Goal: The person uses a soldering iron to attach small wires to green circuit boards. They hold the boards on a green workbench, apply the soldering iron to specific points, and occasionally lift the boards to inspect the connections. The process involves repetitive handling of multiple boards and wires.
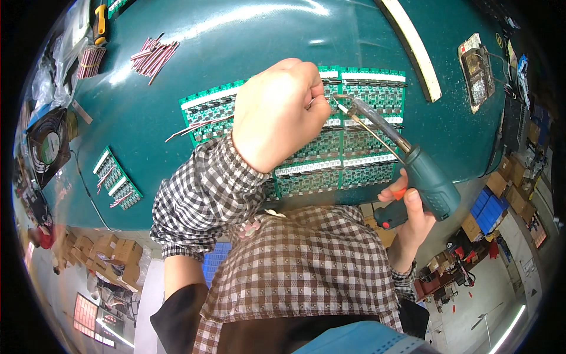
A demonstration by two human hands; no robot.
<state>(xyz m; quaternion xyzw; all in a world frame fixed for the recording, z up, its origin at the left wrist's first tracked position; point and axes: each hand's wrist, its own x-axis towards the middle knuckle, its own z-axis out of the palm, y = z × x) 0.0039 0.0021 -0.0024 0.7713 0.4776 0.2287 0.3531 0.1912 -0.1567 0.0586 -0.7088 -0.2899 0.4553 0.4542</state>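
Several green circuit boards lie joined in a panel on the table, with rows of small parts and white strips. My left hand is closed over the panel, its thumb and forefinger pinched on a thin wire. Red, white and black wires stick out to the left from under this hand, across the boards. A dark green soldering gun with an orange-red trigger sits in my right hand, fingers wrapped round its handle. Its tip and the thin feed tube meet just right of my left fingertips, over the boards.
Loose striped wires and a banded wire bundle lie at the far left, near a yellow-handled tool. A smaller board and a black fan are on the left. A white curved strip and a soldering stand lie right.
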